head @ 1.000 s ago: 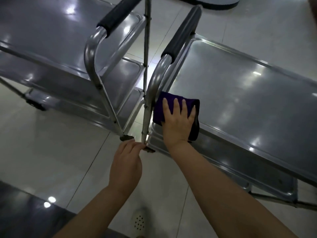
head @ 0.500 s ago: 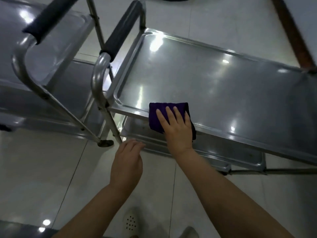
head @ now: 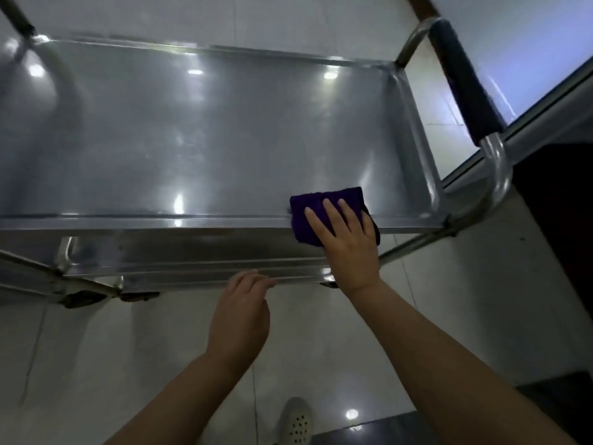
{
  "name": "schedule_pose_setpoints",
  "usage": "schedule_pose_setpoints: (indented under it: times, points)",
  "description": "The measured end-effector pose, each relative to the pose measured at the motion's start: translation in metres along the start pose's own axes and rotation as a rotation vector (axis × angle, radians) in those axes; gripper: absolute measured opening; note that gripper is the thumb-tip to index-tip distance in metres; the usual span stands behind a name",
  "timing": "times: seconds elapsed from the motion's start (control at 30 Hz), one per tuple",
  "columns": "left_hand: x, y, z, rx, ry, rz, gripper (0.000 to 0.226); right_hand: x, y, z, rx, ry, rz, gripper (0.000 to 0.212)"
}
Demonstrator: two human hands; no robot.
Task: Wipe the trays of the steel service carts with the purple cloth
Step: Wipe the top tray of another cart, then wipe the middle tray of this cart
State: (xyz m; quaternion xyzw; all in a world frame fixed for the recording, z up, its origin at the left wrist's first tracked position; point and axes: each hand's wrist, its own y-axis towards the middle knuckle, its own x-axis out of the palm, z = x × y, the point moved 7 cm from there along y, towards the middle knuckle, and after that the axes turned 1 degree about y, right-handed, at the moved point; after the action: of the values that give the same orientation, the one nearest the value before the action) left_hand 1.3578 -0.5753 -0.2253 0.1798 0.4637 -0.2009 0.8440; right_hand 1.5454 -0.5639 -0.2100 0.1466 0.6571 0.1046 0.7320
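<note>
One purple cloth point(head: 324, 216), pressed flat under right hand point(head: 348, 242), now moved from handle-end corner along top tray point(head: 192, 139) front rim to opposite end; left hand point(head: 239, 319) relaxed, empty; rim nearly done.

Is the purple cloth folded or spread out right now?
Folded: the purple cloth is a compact thick pad under the right hand, draped over the top tray's near rim.

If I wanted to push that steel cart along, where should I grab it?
Probably the dark padded grip on the handle bar at the cart's right end. It is a round sleeve standing clear of the top tray, so fingers can wrap around it. Come from the right end; the right hand and purple cloth occupy the near rim.
</note>
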Motion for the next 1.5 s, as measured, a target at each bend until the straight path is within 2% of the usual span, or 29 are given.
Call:
schedule_pose_setpoints:
  times: [0.13, 0.23, 0.3, 0.43, 0.6, 0.7, 0.83, 0.9, 0.93, 1.03, 1.2, 1.37, 1.5]
  points:
    - [0.046, 0.012, 0.051, 0.068, -0.037, -0.032, 0.044, 0.000, -0.024, 0.067, 0.034, -0.004, 0.038, 0.095]
    - [0.076, 0.017, 0.065, 0.101, -0.070, -0.044, 0.043, -0.004, -0.040, 0.099, 0.077, 0.033, 0.132, 0.073]
    - [0.092, 0.018, 0.063, 0.115, -0.069, -0.040, 0.038, -0.008, -0.055, 0.107, 0.117, 0.050, 0.195, 0.059]
    - [0.120, 0.022, 0.044, 0.125, -0.018, -0.068, 0.038, -0.002, -0.095, 0.106, 0.157, 0.121, 0.326, 0.052]
    - [0.166, 0.046, -0.001, 0.148, 0.013, -0.084, 0.042, 0.054, -0.137, 0.095, 0.211, 0.232, 0.368, 0.042]
    - [0.199, 0.066, -0.034, 0.186, 0.062, -0.084, 0.044, 0.109, -0.146, 0.094, 0.297, 0.331, 0.324, 0.031]
    - [0.231, 0.104, -0.075, 0.176, 0.193, -0.078, 0.030, 0.171, -0.141, 0.113, 0.534, 0.526, 0.163, 0.048]
    - [0.239, 0.125, -0.088, 0.183, 0.279, -0.055, 0.031, 0.191, -0.129, 0.119, 0.568, 0.647, 0.126, 0.051]
    - [0.241, 0.134, -0.091, 0.185, 0.316, -0.048, 0.031, 0.201, -0.121, 0.119, 0.541, 0.592, 0.087, 0.051]
    - [0.247, 0.152, -0.100, 0.212, 0.380, -0.009, 0.035, 0.244, -0.105, 0.116, 0.455, 0.366, -0.224, 0.056]
    - [0.263, 0.157, -0.122, 0.290, 0.453, 0.042, 0.062, 0.274, -0.094, 0.119, 0.439, 0.289, -0.512, 0.059]
    - [0.271, 0.158, -0.130, 0.307, 0.429, 0.029, 0.071, 0.296, -0.062, 0.126, 0.436, 0.212, -0.530, 0.066]
    - [0.269, 0.158, -0.133, 0.286, 0.360, -0.002, 0.097, 0.318, -0.019, 0.141, 0.450, 0.202, -0.516, 0.070]
